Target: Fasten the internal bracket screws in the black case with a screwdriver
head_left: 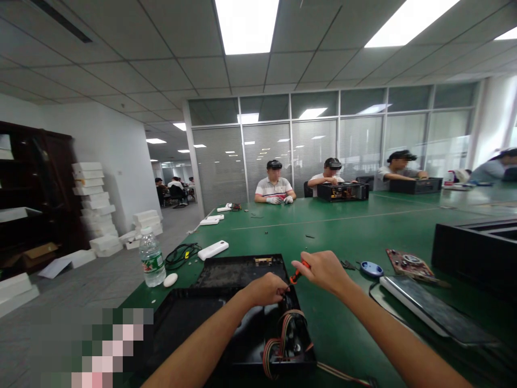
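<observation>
My right hand (324, 269) is wrapped round the orange and black handle of a screwdriver (298, 274), which slants down to the left. Its tip goes down by my left hand (264, 289), whose fingers are pinched together at the right wall of an open black case (226, 345). Whatever those fingers hold is hidden. In the case's right side, a bundle of striped ribbon wires (286, 334) loops up and over the wall. Behind lies a flat black panel (230, 272) with a small brass-coloured connector strip (264, 262) on it.
Left of the case stand a water bottle (152, 258), a white oval object (170, 279), a black cable (183, 254) and a white device (213, 250). To the right are a blue lid (371, 269), a circuit board (410, 263) and a glass-topped slab (436, 307). Several co-workers sit across the green table (347, 231).
</observation>
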Tool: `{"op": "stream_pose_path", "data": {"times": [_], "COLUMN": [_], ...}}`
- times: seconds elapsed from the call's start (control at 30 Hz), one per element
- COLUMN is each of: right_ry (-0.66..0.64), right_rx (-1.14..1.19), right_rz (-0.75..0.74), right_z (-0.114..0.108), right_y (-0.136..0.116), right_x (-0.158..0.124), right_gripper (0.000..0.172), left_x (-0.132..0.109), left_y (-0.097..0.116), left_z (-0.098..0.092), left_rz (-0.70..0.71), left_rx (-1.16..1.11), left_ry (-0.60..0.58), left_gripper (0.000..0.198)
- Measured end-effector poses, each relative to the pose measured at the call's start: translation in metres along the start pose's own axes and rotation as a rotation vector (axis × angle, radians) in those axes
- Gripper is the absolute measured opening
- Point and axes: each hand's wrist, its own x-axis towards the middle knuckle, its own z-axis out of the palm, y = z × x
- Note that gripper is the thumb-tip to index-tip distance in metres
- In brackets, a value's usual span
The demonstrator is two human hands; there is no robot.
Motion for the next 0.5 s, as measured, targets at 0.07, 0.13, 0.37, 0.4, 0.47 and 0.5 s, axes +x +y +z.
{"op": "stream_pose_path", "data": {"times": [0.07,0.13,0.37,0.4,0.47,0.5], "right_ry": [0.002,0.008,-0.039,-0.041,-0.055,-0.059], "right_rx": [-0.048,0.026,0.05,0.072,0.105,0.101], "right_rz": [0.031,0.01,-0.019,-0.031,-0.054,-0.045], "right_z": [-0.004,-0.006,-0.009,-0.009,-0.007,-0.005], "right_y": [-0.001,-0.004,-0.007,-0.005,0.0,0.003], "right_x": [0.001,0.002,-0.001,-0.001,-0.003,-0.003], "right_gripper": [0.036,0.029,0.031,0.03,0.029,0.031], "left_x": [0.0,-0.001,0.0,0.001,0.003,0.003], "left_y": [-0.001,-0.002,0.001,0.001,0.001,0.0], "left_z": [0.0,0.0,0.0,0.0,0.001,0.002], "left_rz": [0.006,-0.002,0.032,0.032,0.034,0.036], "left_rx": [-0.004,-0.009,0.034,0.038,0.042,0.043], "left_ry": [0.003,0.006,0.005,0.006,0.005,0.006], "left_gripper": [0.028,0.029,0.026,0.026,0.026,0.026]}}
